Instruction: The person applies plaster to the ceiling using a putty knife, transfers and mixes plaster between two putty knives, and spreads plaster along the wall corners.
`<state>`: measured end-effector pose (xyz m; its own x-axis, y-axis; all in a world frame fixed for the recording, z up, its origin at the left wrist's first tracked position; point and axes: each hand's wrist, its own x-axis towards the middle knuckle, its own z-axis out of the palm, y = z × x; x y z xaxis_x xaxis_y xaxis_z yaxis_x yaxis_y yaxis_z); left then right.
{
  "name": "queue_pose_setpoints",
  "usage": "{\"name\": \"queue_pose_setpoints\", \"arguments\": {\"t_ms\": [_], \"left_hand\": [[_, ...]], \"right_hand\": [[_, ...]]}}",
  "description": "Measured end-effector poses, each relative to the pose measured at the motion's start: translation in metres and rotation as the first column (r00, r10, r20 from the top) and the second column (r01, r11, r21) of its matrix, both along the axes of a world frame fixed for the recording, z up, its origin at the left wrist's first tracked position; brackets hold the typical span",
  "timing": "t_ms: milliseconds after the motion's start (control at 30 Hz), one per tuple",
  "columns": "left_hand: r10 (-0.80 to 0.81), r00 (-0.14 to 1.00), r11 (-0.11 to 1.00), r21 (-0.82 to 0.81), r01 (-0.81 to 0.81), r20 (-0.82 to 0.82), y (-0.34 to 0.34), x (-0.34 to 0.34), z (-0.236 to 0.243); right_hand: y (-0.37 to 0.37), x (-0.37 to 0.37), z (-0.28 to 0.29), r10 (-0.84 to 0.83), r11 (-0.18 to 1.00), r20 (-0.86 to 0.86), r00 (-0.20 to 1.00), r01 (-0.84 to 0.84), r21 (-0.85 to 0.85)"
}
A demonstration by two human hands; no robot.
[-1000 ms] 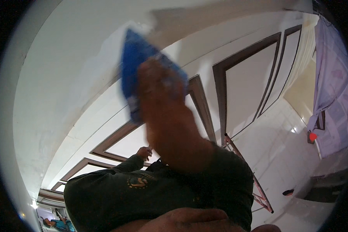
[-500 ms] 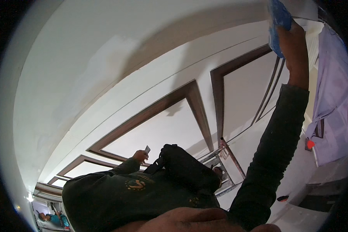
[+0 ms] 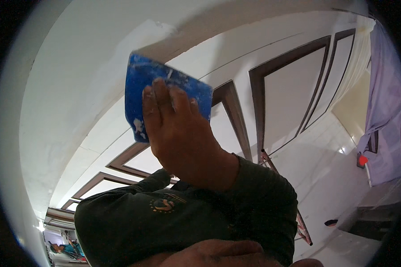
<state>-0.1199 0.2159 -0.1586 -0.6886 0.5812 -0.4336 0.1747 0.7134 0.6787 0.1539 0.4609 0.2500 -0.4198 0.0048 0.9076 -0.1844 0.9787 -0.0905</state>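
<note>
My right hand [image 3: 182,133] grips a blue putty spreader [image 3: 136,86], its fingers laid flat over the broad plate, which is smeared with whitish compound. The spreader is held up in front of my chest, against the view of a white wall surface [image 3: 84,66] with a paler patch [image 3: 142,40] at its upper part. Whether it touches that surface, I cannot tell. Beyond my right wrist, my left sleeve [image 3: 153,181] reaches forward; the left hand is almost wholly hidden behind the right one.
Dark brown frame mouldings [image 3: 256,107] border pale panels along the wall. A reddish metal bar [image 3: 304,229] stands low on the right. Lilac cloth [image 3: 385,133] hangs at far right, near a small orange-red object [image 3: 363,160]. Another person [image 3: 64,248] shows at far lower left.
My right hand has come down from the upper right to the middle with the blue spreader. My left hand, which held a small grey blade, is now covered by it.
</note>
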Motion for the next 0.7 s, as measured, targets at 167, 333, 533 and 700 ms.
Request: {"name": "queue_pose_setpoints", "arguments": {"t_ms": [167, 333, 533, 700], "left_hand": [[-0.007, 0.986, 0.993, -0.114, 0.026, 0.164, -0.006, -0.009, 0.020], [-0.389, 0.919, 0.912, -0.171, 0.373, -0.071, -0.054, -0.018, 0.013], [-0.190, 0.981, 0.927, -0.336, 0.165, -0.043, -0.065, -0.017, 0.019], [-0.275, 0.897, 0.933, -0.323, 0.162, -0.347, -0.129, -0.034, -0.021]], "right_hand": [[0.034, 0.015, -0.029, 0.206, 0.942, 0.179, 0.962, -0.144, -0.304], [0.172, 0.010, -0.115, -0.595, 0.093, -0.666, 0.450, -0.784, -0.613], [0.246, -0.008, -0.084, -0.300, 0.423, -0.945, 0.129, -0.870, -0.253], [0.278, -0.046, -0.078, -0.254, 0.373, -0.967, 0.018, -0.921, -0.116]]}}
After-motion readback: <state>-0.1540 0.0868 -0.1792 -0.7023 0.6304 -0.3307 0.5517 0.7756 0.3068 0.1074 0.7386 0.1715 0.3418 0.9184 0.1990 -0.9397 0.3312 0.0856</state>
